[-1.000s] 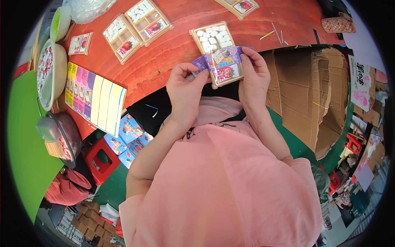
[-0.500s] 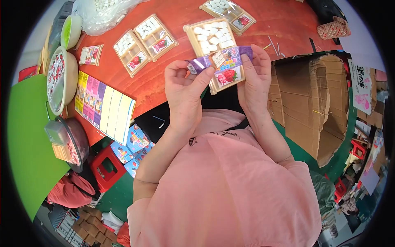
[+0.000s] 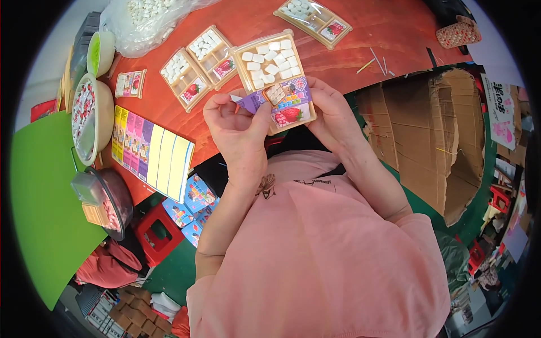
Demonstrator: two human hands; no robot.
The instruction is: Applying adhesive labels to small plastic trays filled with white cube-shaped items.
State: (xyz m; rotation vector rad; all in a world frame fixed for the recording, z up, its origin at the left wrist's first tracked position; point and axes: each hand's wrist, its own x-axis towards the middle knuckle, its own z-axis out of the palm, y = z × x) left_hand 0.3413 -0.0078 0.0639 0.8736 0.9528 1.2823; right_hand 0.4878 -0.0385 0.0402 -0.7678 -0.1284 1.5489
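Observation:
A tan compartment box [image 3: 271, 61] is held up over the table's near edge, filled with white, marshmallow-like pieces and a strawberry-printed packet [image 3: 291, 115]. Across its middle lies a purple printed sticker label [image 3: 293, 92], whose left end stands free of the box. My left hand [image 3: 241, 128] pinches that free end, thumb on the front. Along the box's right side, my right hand [image 3: 333, 117] grips the edge, its fingers mostly hidden behind. Left of the box, two similar boxes [image 3: 209, 49] [image 3: 179, 74] rest on the table, side by side.
On the red table [image 3: 366, 34] lie a label sheet [image 3: 163, 158], a closed box [image 3: 313, 21], a small packet [image 3: 130, 83] and thin sticks [image 3: 376, 61]. A packet-filled basin [image 3: 103, 115] stands left, beside a green bowl [image 3: 101, 53]. A cardboard carton [image 3: 417, 141] is at right.
The box and both hands have shifted left and slightly down. My right thumb has left the label's right end, which now lies against the box; my right hand grips the box side.

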